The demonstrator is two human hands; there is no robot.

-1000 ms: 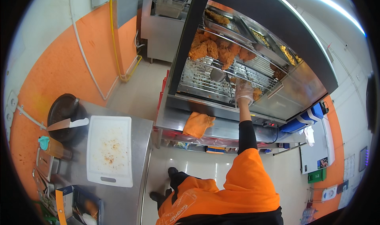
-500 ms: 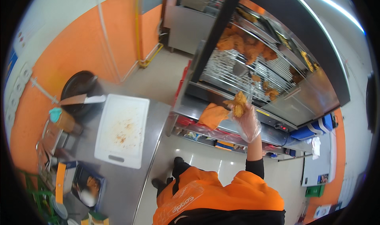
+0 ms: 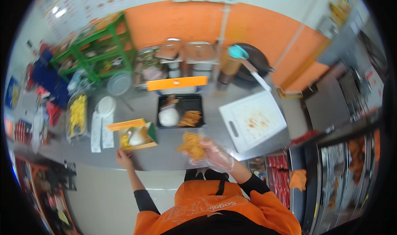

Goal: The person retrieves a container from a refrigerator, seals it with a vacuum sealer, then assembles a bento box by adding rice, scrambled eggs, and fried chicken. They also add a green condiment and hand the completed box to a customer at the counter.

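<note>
In a clear plastic glove, my right hand (image 3: 219,155) grips a golden piece of fried chicken (image 3: 191,146) over the front edge of the steel table (image 3: 178,150). My bare left hand (image 3: 123,158) is closed at the near left corner of a small open food box (image 3: 148,142); its fingertips are partly hidden. White rice and something yellow show inside that box. Behind the chicken lies a black tray (image 3: 180,126) with a mound of rice (image 3: 168,117) and sliced fried pieces (image 3: 190,118).
To the right is a crumb-stained white cutting board (image 3: 269,127), with a knife (image 3: 260,80) beyond it. A sauce bottle (image 3: 228,67), metal containers (image 3: 201,55) and a green rack (image 3: 95,55) line the back. The heated cabinet (image 3: 316,185) stands at the lower right.
I have turned from the heated cabinet to the table. My right hand has brought the fried chicken over the table's front edge. My left hand has come into view at the food box.
</note>
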